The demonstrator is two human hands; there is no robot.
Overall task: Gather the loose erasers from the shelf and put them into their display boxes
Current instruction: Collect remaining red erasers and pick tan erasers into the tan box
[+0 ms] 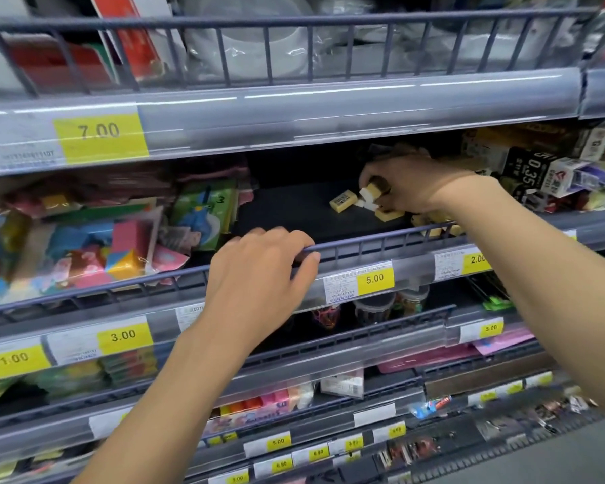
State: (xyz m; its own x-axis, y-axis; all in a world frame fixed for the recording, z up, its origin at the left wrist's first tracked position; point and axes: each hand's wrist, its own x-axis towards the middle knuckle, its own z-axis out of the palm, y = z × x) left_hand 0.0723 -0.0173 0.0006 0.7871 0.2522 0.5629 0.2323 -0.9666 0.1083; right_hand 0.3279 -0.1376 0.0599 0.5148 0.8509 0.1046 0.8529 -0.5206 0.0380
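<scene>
Head view, one frame, shop shelving. We record the right hand reaching into the dark middle shelf, right of centre, with its fingers curled round a small cluster of erasers; at least one yellow-sleeved piece and a white block show between the fingers. We cannot count how many it holds.

Loose erasers remain on the shelf floor. One yellow-sleeved eraser lies just left of the hand, apart from it. Another lies directly beneath the hand, and we cannot tell whether the fingers touch it. More pieces sit against the wire rail, partly hidden behind its bars.

The left hand grips that rail at centre frame, fingers hooked over the top bar and thumb below, holding no eraser; we judge it a brace.

We see no box that we can confirm as the erasers' display box. Cartons crowd the right end of the shelf, blurred, contents unreadable.

Judgement: the gathering step is in hand and none of the erasers in view is boxed. The next move calls for picking up the remaining loose pieces without dropping those held, then locating the proper box. Pieces behind the rail need a lower reach.
</scene>
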